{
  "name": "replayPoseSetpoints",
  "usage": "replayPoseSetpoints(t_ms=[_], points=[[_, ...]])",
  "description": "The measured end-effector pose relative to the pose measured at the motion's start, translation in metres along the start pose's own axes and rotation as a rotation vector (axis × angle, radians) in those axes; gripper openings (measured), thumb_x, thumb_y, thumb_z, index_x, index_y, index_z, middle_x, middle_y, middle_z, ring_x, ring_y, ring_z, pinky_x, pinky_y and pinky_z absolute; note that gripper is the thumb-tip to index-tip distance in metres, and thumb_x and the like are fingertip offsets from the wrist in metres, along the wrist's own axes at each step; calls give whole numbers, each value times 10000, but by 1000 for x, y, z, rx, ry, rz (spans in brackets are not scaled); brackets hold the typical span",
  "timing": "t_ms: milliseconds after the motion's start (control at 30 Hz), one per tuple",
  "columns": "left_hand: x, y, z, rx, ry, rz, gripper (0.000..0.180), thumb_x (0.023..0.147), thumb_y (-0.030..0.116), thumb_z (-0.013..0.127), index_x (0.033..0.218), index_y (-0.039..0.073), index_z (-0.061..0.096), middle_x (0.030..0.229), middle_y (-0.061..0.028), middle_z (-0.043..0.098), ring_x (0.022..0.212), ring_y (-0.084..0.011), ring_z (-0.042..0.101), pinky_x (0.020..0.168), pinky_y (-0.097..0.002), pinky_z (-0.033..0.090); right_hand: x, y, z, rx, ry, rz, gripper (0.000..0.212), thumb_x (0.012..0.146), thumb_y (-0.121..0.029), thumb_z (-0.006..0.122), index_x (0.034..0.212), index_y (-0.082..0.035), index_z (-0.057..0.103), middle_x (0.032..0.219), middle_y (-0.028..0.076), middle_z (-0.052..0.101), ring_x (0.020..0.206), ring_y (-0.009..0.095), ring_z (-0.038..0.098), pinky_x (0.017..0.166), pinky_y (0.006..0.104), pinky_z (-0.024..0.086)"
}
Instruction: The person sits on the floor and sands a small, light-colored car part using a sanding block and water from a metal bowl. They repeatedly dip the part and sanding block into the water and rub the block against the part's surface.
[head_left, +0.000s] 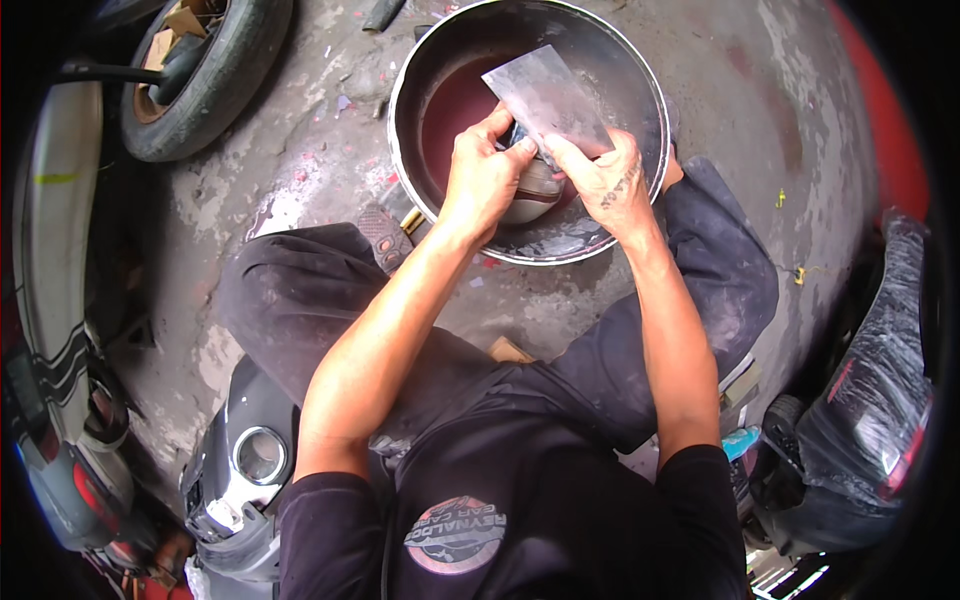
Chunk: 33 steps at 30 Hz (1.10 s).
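Note:
My right hand point(607, 180) pinches a thin grey rectangular sheet point(552, 95), smudged and worn, its thumb on the upper face. The sheet is tilted over a round black basin point(403, 165) with a pale rim. My left hand point(483, 170) is closed beside the sheet's near left edge. Between its thumb and fingers a small dark bluish thing shows, mostly hidden. Below both hands, within the basin's outline, lies a rounded grey piece point(530, 207) with a dark red band; the hands cover part of it. Reddish liquid point(450, 120) covers the basin's bottom.
My bent legs flank the near side of the basin. A wheel with a tyre point(210, 105) lies at the far left. Vehicle body panels point(60, 200) line the left edge. A black fairing point(235, 430) sits near my left elbow, and a plastic-wrapped part point(870, 370) stands at right.

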<state>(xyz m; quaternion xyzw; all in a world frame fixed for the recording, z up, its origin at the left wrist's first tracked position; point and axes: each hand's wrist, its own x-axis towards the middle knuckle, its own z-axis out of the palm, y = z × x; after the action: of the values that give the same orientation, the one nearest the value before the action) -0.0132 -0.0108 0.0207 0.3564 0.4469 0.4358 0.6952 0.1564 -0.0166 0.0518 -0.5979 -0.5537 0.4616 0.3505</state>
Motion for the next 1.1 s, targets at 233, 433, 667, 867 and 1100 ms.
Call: replayPoseSetpoints(t_ms=[233,433,667,867,1100], points=[[-1,17,4,-147,104,-171,660,807,-102,534,1464,-56,585,1175,-144,739,948,-154,710,899,-252,540,8,11,-14,269,-21,95,335,901,-243,814,1076,40,779,909,92,796,756,145,730,729,278,571],[-2,17,5,-209,70,-144,661,809,-109,521,1464,-52,585,1184,-143,741,956,-152,720,882,-255,554,2,-2,-10,126,-1,87,319,918,-208,800,1096,55,763,927,88,794,789,133,730,735,284,572],[-3,13,3,-113,8,-94,489,919,-41,559,1406,-57,607,1193,-151,736,989,-189,725,920,-305,570,4,1,-11,80,-19,43,323,944,-223,766,1107,57,757,891,106,795,738,130,727,702,294,582],[-3,9,1,-84,2,-78,392,947,-51,590,1335,-53,650,1169,-141,740,988,-176,720,916,-310,574,11,-3,-14,-55,-91,90,273,947,-176,781,1098,51,760,970,87,786,789,140,723,706,276,589],[-1,6,4,-128,22,-62,379,950,-59,584,1322,-55,653,1170,-141,739,983,-182,723,909,-319,582,14,10,-19,182,-71,116,347,932,-240,766,1097,64,759,933,120,797,722,154,736,723,293,578]])
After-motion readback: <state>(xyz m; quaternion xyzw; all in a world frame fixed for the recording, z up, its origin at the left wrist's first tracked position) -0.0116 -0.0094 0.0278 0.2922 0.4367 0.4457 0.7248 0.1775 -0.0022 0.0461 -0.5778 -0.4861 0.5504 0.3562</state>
